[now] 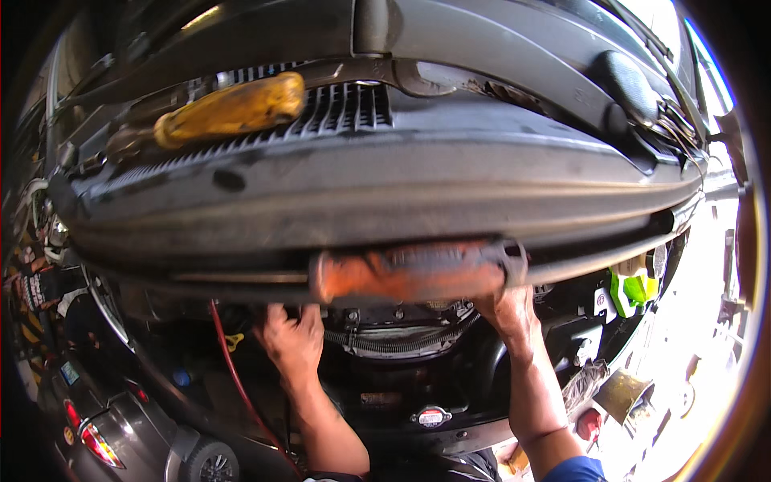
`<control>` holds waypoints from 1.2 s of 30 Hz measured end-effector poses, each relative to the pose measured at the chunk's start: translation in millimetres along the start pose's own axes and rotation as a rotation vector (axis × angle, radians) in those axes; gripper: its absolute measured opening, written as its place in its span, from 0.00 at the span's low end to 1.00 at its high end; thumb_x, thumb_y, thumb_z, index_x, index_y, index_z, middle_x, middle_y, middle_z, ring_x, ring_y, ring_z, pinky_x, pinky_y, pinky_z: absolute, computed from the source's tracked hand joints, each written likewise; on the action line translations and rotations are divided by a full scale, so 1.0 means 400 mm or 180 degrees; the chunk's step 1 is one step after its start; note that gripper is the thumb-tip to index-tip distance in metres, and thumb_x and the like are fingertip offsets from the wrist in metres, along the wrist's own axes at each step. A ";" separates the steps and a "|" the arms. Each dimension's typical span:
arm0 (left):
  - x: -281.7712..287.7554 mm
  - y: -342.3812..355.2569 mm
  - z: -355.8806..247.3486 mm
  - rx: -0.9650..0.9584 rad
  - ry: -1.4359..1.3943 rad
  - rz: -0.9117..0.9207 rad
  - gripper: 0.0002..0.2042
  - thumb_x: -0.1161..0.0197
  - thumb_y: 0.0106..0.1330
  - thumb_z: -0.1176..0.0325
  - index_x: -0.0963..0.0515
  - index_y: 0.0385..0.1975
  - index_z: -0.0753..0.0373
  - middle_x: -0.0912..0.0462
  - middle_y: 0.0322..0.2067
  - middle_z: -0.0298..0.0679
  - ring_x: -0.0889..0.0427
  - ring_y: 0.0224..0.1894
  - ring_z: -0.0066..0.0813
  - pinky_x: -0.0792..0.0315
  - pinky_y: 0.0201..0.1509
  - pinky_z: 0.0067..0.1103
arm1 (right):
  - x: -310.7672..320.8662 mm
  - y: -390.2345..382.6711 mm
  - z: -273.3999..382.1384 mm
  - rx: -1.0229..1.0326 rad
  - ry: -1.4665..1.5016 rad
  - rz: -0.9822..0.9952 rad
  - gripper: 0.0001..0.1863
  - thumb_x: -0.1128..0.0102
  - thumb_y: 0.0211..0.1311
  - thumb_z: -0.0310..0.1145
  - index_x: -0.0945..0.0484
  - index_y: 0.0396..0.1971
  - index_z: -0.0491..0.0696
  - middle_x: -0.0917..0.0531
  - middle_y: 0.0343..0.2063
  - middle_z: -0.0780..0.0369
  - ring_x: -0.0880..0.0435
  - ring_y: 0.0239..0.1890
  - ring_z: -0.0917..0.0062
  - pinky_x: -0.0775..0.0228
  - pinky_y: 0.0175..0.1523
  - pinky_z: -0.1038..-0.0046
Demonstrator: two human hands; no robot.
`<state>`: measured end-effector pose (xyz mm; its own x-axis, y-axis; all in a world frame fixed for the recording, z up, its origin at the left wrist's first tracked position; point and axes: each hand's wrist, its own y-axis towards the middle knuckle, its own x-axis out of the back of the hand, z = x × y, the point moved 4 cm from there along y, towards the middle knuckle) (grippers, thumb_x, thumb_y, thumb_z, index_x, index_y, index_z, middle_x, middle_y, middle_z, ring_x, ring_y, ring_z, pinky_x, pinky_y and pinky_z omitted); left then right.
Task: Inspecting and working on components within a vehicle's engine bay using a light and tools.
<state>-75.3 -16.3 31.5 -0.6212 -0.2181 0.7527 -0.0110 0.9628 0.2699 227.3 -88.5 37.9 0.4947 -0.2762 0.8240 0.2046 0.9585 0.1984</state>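
L hand (291,341): bent fingers, tips lost in shadow at edge of dull black plastic panel (385,189); grip can't be told. R hand (509,312): fingers hidden behind orange handle (409,275), grip unclear too. Handle's blurry, chunky, scuffed, along panel's front lip. Ribbed hose (401,347) beyond open room btwn forearms (536,390).

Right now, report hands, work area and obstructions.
Left hand in engine bay, grip unclear. Right hand by the cowl's front edge, fingers hidden. Orange-handled tool along that edge, partly blocking view.
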 end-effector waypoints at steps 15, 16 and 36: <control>0.005 0.025 -0.040 0.0140 0.0473 0.0651 0.28 0.36 0.71 0.51 0.25 0.62 0.66 0.17 0.51 0.59 0.19 0.54 0.61 0.25 0.57 0.44 | 0.067 0.028 0.071 -0.0055 0.0607 0.0382 0.13 0.38 0.69 0.39 0.16 0.46 0.47 0.13 0.38 0.48 0.14 0.40 0.48 0.22 0.45 0.54; 0.000 0.025 -0.037 0.0131 0.0397 0.0720 0.28 0.36 0.71 0.51 0.25 0.62 0.66 0.17 0.52 0.59 0.19 0.55 0.61 0.25 0.57 0.44 | 0.098 0.025 0.074 -0.0244 0.0613 0.0707 0.14 0.38 0.69 0.39 0.16 0.44 0.45 0.13 0.38 0.48 0.14 0.41 0.48 0.23 0.45 0.55; -0.016 0.054 0.002 0.0196 0.0327 0.0577 0.36 0.45 0.71 0.35 0.27 0.65 0.61 0.16 0.53 0.55 0.19 0.56 0.58 0.27 0.61 0.43 | 0.585 0.084 0.173 0.0238 0.0308 -0.1519 0.08 0.38 0.70 0.29 0.15 0.44 0.45 0.14 0.38 0.56 0.13 0.33 0.67 0.25 0.40 0.70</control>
<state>-72.0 6.0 32.0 -0.5344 -0.0527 0.8436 0.0437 0.9950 0.0898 291.4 -116.1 273.9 0.4374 -0.6876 0.5796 0.3682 0.7249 0.5822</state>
